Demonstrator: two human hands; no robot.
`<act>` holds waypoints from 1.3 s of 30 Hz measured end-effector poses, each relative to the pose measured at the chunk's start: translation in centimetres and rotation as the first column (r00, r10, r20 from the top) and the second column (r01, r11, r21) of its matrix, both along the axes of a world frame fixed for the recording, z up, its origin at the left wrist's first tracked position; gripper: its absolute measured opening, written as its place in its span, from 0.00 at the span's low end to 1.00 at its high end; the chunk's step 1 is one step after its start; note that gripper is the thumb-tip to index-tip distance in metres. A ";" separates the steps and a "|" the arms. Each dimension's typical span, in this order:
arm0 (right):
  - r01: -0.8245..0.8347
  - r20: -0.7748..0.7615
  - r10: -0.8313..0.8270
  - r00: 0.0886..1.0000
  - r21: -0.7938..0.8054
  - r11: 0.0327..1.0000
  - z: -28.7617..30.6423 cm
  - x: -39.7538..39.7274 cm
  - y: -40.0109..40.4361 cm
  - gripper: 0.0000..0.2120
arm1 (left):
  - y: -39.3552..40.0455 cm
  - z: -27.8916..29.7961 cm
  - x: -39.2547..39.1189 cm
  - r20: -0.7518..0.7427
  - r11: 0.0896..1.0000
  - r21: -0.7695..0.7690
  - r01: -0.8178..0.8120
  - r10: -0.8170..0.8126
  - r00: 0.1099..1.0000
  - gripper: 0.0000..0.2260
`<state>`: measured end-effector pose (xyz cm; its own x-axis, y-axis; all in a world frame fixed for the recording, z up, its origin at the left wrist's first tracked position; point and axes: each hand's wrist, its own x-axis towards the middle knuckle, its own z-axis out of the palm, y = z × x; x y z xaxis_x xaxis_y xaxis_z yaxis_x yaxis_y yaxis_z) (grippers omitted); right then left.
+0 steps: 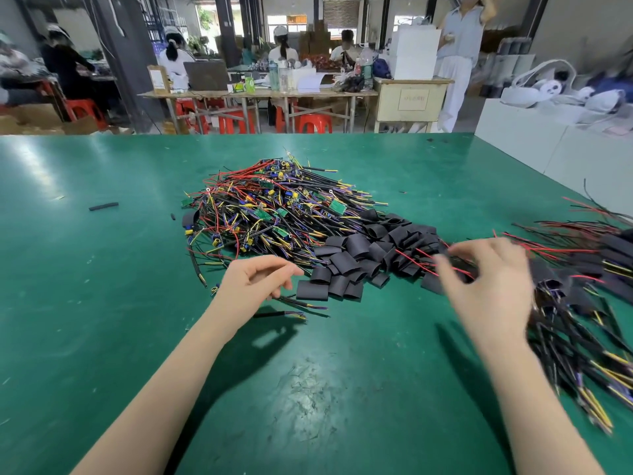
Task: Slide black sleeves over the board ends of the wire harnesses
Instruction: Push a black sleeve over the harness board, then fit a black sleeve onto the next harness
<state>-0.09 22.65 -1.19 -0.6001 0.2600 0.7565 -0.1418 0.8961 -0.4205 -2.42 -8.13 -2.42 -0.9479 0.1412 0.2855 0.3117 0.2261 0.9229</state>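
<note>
Left hand (pixel 255 279) fingers loosely curled, empty; right hand (pixel 486 282) blurred, fingers' grip unclear; bare table (pixel 102 303) nearside.

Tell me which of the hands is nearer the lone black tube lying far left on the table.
Left. The left hand hovers to the right of the lone black tube, nearer the camera; the right hand is farther right, beyond the sleeve pile.

Both bare forearms reach forward, left grip (pixel 255 281) loosely curled, right grip (pixel 486 286) blurred, fingers spread.
</note>
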 end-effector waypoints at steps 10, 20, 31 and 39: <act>-0.718 0.633 0.476 0.611 0.187 0.671 -3.7 -1.0 -7.9 0.23 | -3.9 -2.5 -2.6 -0.265 0.652 -0.547 -0.525 0.460 0.847 0.14; -0.709 0.623 0.526 0.579 0.067 0.702 -3.7 -0.6 -8.2 0.18 | -3.5 -2.0 -2.9 -0.229 0.753 -0.304 -0.584 0.538 0.812 0.08; -0.614 0.469 0.464 0.752 0.239 0.753 -3.2 -0.8 -7.6 0.09 | -3.0 -0.3 -2.0 0.038 0.921 0.186 -0.344 0.343 0.939 0.11; -0.668 0.530 0.486 0.695 0.226 0.709 -3.5 -0.8 -8.0 0.11 | -2.9 -0.2 -1.6 0.143 0.967 0.171 -0.189 0.165 0.976 0.19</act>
<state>-0.86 14.60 -4.72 -0.7920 -0.4937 0.3590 -0.5852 0.7815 -0.2163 -4.03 -11.04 -2.67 -0.9831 -0.0755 0.1668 0.1598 0.0912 0.9829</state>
